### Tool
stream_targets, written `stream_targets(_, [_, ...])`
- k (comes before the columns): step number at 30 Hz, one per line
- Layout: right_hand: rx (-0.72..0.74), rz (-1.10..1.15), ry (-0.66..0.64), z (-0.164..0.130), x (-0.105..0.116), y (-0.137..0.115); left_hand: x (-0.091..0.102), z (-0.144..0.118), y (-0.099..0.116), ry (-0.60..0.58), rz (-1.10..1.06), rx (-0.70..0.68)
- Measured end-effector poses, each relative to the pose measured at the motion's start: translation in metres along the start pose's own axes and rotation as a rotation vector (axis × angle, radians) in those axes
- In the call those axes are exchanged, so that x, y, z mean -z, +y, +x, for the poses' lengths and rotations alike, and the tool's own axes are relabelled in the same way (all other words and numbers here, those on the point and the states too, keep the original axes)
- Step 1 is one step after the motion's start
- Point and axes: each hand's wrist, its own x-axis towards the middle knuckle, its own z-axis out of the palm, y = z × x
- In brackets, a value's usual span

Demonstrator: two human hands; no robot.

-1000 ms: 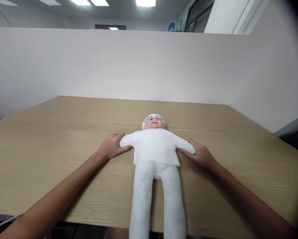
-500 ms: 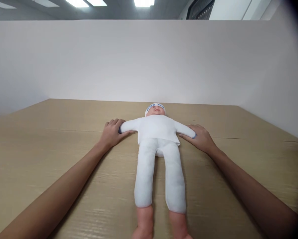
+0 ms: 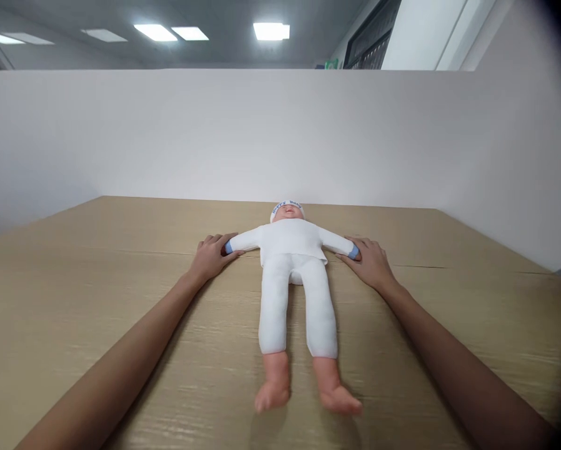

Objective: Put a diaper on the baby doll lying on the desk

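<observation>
Left hand (image 3: 211,255) grasps one end of the doll (image 3: 290,239)'s arms, by a blue cuff (image 3: 228,247); the doll lies face-up mid-desk (image 3: 121,300), head toward the far edge; right hand (image 3: 369,259) grasps the opposite arm's end; uneven tugging could twist it.

The one view is from the person's head, looking forward and slightly down along the table (image 3: 97,300) at a shallow angle. It is near enough that the forearms (image 3: 135,350) fill the lower left and lower right corners, with the doll (image 3: 293,240) farther off at the centre, feet toward the camera. The wall (image 3: 262,137) spans the upper middle, the ceiling (image 3: 233,37) shows along the top, and a dark blur borders the right edge.
</observation>
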Motion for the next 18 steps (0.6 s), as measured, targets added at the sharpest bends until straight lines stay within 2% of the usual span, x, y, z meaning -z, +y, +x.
stream_targets(4, [-0.088, -0.019, -0.006, -0.02, -0.006, 0.0, -0.001, -0.012, -0.009, 0.039, -0.007, 0.016])
stream_targets(8, [-0.095, -0.004, 0.029, -0.033, 0.0, -0.002, 0.002, -0.023, -0.016, 0.072, -0.019, 0.003])
stream_targets(13, [-0.064, 0.038, 0.092, -0.033, 0.011, -0.004, 0.003, -0.022, -0.018, 0.076, -0.058, 0.011])
stream_targets(18, [-0.073, 0.089, 0.135, -0.028, 0.008, -0.003, 0.004, -0.017, -0.018, 0.062, -0.064, 0.024])
